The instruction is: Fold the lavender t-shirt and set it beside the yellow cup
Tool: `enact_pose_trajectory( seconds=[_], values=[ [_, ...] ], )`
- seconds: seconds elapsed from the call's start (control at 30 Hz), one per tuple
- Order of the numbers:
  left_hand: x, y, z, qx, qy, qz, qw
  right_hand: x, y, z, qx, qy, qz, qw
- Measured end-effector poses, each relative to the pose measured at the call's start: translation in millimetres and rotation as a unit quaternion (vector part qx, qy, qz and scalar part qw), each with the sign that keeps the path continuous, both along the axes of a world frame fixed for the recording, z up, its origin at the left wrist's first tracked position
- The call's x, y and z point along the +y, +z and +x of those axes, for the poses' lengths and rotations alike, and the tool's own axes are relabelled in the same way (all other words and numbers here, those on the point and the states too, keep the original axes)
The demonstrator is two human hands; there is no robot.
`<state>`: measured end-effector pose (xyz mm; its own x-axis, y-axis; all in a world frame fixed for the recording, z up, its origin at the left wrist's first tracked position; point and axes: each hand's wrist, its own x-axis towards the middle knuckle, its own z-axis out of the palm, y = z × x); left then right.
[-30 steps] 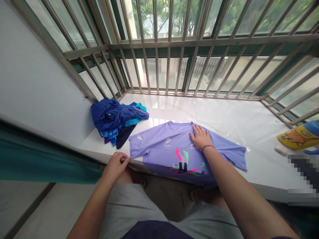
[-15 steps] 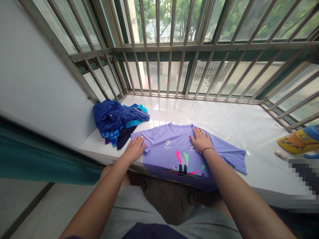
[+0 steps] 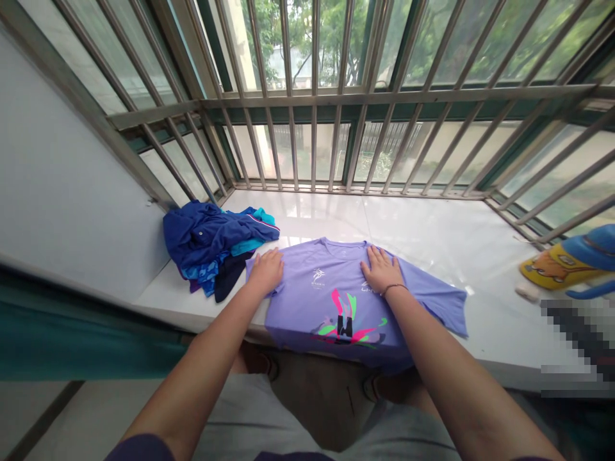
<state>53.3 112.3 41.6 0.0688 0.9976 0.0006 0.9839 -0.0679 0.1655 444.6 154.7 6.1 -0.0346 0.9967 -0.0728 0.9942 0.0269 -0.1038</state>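
Note:
A purple T-shirt (image 3: 298, 307) with a pink, green and black print lies spread on the white sill, collar toward the window. Its lower part hangs over the sill's front edge. My left hand (image 3: 268, 271) rests on the sleeve at the left, palm down with fingers stretched. On the other side, my right hand (image 3: 381, 269) lies flat near the right shoulder, fingers a little apart, partly covering a small white logo. The right sleeve reaches out beyond it over the sill.
A heap of blue clothes (image 3: 206, 237) sits at the left by the wall. Metal bars (image 3: 314, 147) line the window behind the white sill (image 3: 413, 224). To the right are a yellow and blue bottle (image 3: 567, 262) and a small pale object (image 3: 527, 292). A teal curtain (image 3: 72, 339) hangs at left.
My left hand has shifted slightly up and inward along the left sleeve. My right hand stays on the shirt near the shoulder. The whole view has swung a little.

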Motion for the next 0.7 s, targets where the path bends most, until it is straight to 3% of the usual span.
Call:
enact_pose_trajectory(
  seconds=[0.17,0.3,0.47,0.7],
  values=[
    [25,-7.0,69,-0.010,-0.110,-0.036,0.993,4,1.8,3,-0.004,0.004,-0.004,1.000],
    [47,-18.0,103,-0.023,-0.119,-0.083,0.989,14,2.0,7,-0.010,0.007,-0.008,1.000],
    [73,-30.4,108,-0.028,-0.062,-0.073,0.995,27,-0.8,11,-0.017,0.007,-0.008,1.000],
    [92,-35.1,103,-0.007,-0.071,-0.042,0.997,31,1.5,10,-0.030,-0.003,-0.023,0.999]
  ],
)
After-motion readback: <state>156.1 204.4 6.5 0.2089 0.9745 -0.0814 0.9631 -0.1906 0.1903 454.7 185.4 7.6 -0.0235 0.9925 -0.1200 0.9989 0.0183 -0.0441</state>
